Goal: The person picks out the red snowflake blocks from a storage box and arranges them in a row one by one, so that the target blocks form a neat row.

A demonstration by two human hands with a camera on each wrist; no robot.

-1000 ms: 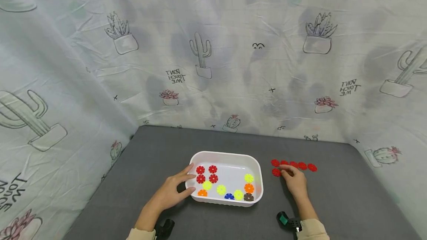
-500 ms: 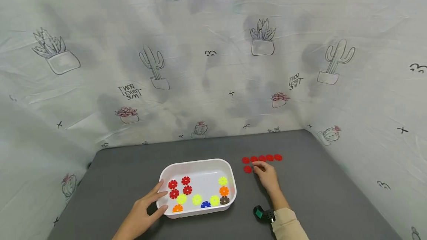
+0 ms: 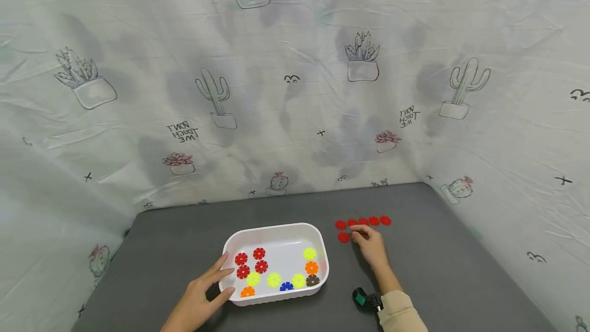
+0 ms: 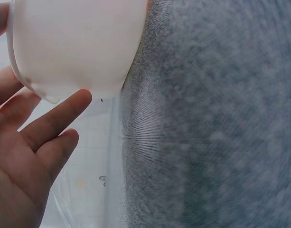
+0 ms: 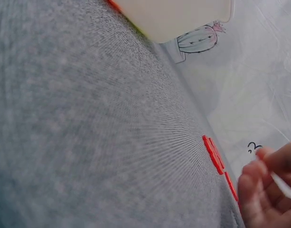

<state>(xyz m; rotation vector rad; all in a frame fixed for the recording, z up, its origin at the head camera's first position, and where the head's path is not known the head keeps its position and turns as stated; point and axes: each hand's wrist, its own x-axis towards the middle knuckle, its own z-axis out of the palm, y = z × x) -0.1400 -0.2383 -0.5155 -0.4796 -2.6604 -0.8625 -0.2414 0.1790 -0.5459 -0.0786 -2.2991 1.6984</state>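
My left hand (image 3: 195, 296) rests at the left end of a white tray (image 3: 276, 228), fingers spread over its rim. In the left wrist view, some fingers (image 4: 64, 114) lie along the tray's outside wall. Inside the tray are several notched plastic discs: red discs (image 3: 261, 267), yellow discs (image 3: 274, 279), orange discs (image 3: 311, 268), a blue disc (image 3: 286, 286) and a brown disc (image 3: 313, 281). My right hand (image 3: 371, 247) is low over the table, fingertips bent together beside a red disc (image 3: 343, 237). I cannot tell whether a disc is between those fingertips.
Beyond the right hand runs a row of several red discs (image 3: 374, 221). The dark grey table (image 3: 175, 240) carries everything. A pale curtain (image 3: 295, 106) printed with cactus drawings hangs behind and at both sides.
The head view has turned right, so the tray, discs and hands sit further left in it. Against the tray and the red row, both hands are nearly unmoved.
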